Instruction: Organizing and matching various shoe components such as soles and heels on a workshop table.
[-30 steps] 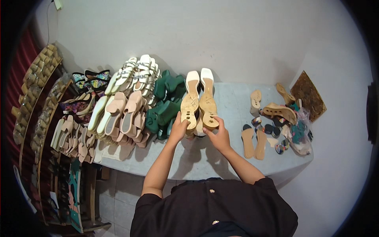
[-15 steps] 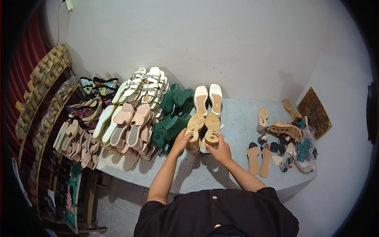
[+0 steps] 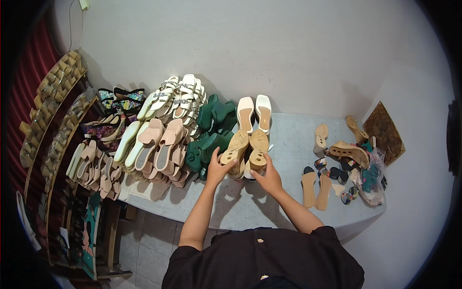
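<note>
A pair of light wooden shoe soles (image 3: 259, 144), drilled with holes and hand-marked on top, stands side by side in front of me. My left hand (image 3: 219, 169) is around the near end of the left wooden sole (image 3: 234, 146), its thumb at the inner side and fingers along the outer edge. At the right sole's near end, my right hand (image 3: 268, 178) grips with the thumb below and the fingers on the outer side. White sandals (image 3: 245, 111) with tan insoles stand just behind the soles. What lies under the soles is mostly hidden.
Green wedge shoes (image 3: 211, 144), pink sandals (image 3: 171, 144) and white strappy sandals (image 3: 185, 94) crowd the left of the table (image 3: 284, 135). At right lie tan insoles (image 3: 323, 192), a wooden wedge (image 3: 349, 151) and a plastic bag (image 3: 378, 176). Racks of wooden pieces (image 3: 60, 82) stand far left.
The near ends of the wooden soles have shifted slightly away from me, and both hands have moved with them. My left hand's fingers now sit further out along the left sole's edge.
</note>
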Motion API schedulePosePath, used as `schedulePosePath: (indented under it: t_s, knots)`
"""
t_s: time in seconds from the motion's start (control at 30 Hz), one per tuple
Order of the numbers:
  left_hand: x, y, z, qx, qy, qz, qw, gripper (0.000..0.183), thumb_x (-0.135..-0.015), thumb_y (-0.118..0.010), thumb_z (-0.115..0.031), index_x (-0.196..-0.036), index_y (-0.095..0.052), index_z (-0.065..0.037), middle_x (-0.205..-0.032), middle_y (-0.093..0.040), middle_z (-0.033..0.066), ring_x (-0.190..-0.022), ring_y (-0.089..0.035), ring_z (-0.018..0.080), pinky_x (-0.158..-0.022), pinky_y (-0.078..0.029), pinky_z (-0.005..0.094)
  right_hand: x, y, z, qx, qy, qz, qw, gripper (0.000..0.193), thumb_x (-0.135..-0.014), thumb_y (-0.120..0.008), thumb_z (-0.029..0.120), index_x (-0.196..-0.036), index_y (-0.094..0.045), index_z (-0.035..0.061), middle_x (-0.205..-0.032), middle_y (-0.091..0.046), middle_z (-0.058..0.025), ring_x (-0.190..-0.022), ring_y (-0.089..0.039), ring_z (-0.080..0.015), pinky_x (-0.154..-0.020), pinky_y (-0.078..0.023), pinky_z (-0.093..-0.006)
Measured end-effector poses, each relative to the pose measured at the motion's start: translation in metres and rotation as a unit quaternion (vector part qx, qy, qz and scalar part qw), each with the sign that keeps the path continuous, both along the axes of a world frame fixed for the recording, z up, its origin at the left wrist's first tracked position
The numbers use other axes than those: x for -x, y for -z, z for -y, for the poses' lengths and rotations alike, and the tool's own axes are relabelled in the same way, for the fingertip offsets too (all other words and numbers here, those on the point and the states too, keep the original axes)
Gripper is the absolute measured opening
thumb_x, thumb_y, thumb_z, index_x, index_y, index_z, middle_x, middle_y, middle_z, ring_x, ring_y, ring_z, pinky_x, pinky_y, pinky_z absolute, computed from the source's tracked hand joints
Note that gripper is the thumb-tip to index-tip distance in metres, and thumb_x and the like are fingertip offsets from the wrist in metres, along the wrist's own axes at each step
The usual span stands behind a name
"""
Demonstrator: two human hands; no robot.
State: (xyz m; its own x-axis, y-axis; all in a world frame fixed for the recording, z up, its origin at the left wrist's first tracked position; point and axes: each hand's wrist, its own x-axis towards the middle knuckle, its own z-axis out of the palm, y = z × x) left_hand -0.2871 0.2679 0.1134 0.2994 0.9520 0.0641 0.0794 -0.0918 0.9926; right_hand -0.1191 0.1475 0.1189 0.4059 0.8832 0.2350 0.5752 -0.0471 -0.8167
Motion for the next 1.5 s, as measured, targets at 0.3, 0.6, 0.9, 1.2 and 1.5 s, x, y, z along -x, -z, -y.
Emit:
schedulePosePath:
  t_s: [0.3,0.6,0.9,1.2,1.5]
  knots:
    - [-0.003,-0.045,0.027,-0.115,-0.076,-0.126,0.982,0.062,-0.068,-0.074,-0.037,-0.108,-0.060,0.008,-0.096,-0.065,0.0220,-0.088,-0.066,0.0235,-0.077,-0.050,0.0313,-0.005,0.008,-0.001,-0.010,-0.025,-0.001,1.000,0.061,-0.079,-0.064,0.023,-0.129,-0.032,0.0076,-0.113,-0.056,-0.0240,-0.099,-0.057,-0.0408,-0.081,-0.046,-0.0431]
    - [-0.005,-0.018,0.016,-0.131,-0.051,-0.103,0.985,0.062,-0.073,-0.074,-0.031,-0.119,-0.052,0.004,-0.104,-0.063,0.0171,-0.094,-0.062,0.0198,-0.082,-0.047,0.0292,-0.016,0.006,0.000,0.028,-0.045,0.019,0.998,0.058,-0.080,-0.064,0.018,-0.127,-0.032,0.0058,-0.109,-0.057,-0.0259,-0.099,-0.060,-0.0369,-0.081,-0.048,-0.0395]
    - [-0.008,0.002,0.027,-0.109,-0.019,-0.067,0.992,0.097,-0.070,-0.075,-0.043,-0.136,-0.022,0.004,-0.121,-0.052,0.0249,-0.112,-0.053,0.0298,-0.092,-0.042,0.0352,-0.017,0.004,0.006,0.018,-0.051,-0.020,0.998,0.065,-0.078,-0.066,0.027,-0.129,-0.031,0.0060,-0.111,-0.056,-0.0248,-0.099,-0.058,-0.0400,-0.080,-0.047,-0.0432]
    - [-0.010,0.001,0.030,-0.127,-0.029,-0.065,0.989,0.084,-0.072,-0.076,-0.028,-0.134,-0.028,0.003,-0.122,-0.052,0.0225,-0.112,-0.053,0.0270,-0.091,-0.043,0.0345,-0.012,0.008,0.002,0.026,-0.013,0.012,1.000,0.076,-0.076,-0.067,0.033,-0.135,-0.026,0.0058,-0.117,-0.054,-0.0241,-0.103,-0.056,-0.0391,-0.082,-0.046,-0.0427]
    - [-0.009,0.006,0.033,-0.142,-0.027,-0.046,0.988,0.086,-0.072,-0.076,-0.026,-0.136,-0.026,0.003,-0.121,-0.052,0.0224,-0.110,-0.054,0.0272,-0.090,-0.043,0.0343,-0.004,0.009,0.000,0.026,-0.005,0.023,0.999,0.080,-0.075,-0.069,0.032,-0.136,-0.025,0.0072,-0.120,-0.053,-0.0220,-0.103,-0.056,-0.0381,-0.083,-0.046,-0.0423]
